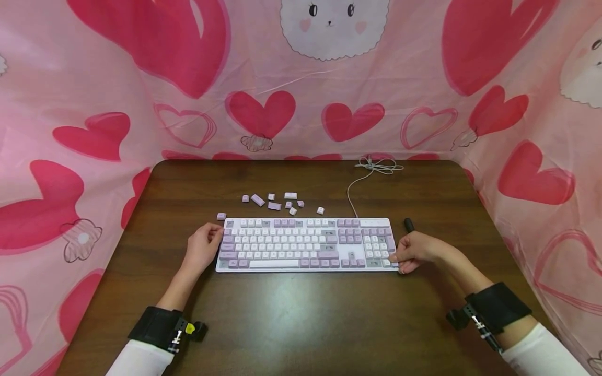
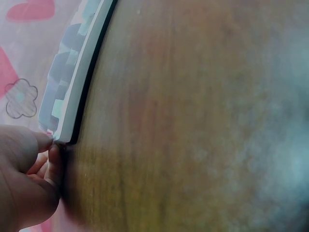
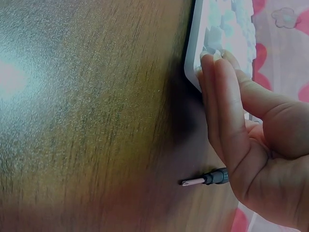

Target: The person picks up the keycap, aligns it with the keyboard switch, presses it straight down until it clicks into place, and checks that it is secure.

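Pink fabric backdrop with red hearts [image 1: 301,73] hangs behind a dark brown wood-grain bench [image 1: 291,324]. White and lavender full-size plastic keyboard [image 1: 284,263] lies flat on it, between the two hands. Left hand [image 1: 203,246] is at the keyboard's left edge, in contact: thumb and finger pinch the rim. Right hand [image 1: 416,248] is at the lower right corner, fingertips drawn together over the end keys and touching there; can't tell if a key is pinched between them.

Dark-handled screwdriver with metal tip [image 3: 193,182] lies on the bench just beside the right hand, which partly hides it. Loose lavender and white plastic keycaps [image 1: 257,200] are scattered beyond the keyboard's far edge; one sits near the left fingertips. Grey patches show among the fitted keys. Thin pale cable [image 1: 350,190] runs from the far edge to a tied bundle.
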`<action>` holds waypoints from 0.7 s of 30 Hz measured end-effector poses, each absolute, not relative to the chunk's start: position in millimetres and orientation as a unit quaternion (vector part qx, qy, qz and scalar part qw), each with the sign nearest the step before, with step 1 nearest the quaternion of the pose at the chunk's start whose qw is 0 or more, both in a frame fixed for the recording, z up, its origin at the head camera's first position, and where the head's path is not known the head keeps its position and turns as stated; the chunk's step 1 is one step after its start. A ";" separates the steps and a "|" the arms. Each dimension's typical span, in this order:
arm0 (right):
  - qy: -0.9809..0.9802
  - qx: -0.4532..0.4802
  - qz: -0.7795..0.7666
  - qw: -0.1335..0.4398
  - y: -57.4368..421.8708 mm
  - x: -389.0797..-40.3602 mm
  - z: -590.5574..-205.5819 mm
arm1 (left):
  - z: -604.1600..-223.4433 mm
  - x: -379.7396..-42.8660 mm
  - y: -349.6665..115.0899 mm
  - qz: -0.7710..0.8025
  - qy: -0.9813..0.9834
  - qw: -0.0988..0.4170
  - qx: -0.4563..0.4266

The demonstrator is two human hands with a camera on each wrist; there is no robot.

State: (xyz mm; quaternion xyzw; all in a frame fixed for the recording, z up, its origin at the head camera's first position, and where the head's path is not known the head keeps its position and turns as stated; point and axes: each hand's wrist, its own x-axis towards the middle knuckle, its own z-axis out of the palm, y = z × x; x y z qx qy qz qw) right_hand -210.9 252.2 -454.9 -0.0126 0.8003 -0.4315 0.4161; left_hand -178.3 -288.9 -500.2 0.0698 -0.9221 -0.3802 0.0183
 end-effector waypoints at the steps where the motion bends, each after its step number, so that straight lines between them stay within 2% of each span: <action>1: 0.800 -0.013 -0.430 0.417 252.7 -211.0 -454.9 | -500.4 -178.2 -289.0 -0.380 -0.922 0.018 0.070; 13: 0.804 -0.033 -0.432 0.407 253.8 -207.3 -456.3 | -501.6 -177.4 -288.6 -0.377 -0.923 0.013 0.073; 21: 0.850 -0.052 -0.379 0.362 247.3 -210.3 -439.3 | -500.7 -177.8 -288.1 -0.379 -0.922 0.012 0.073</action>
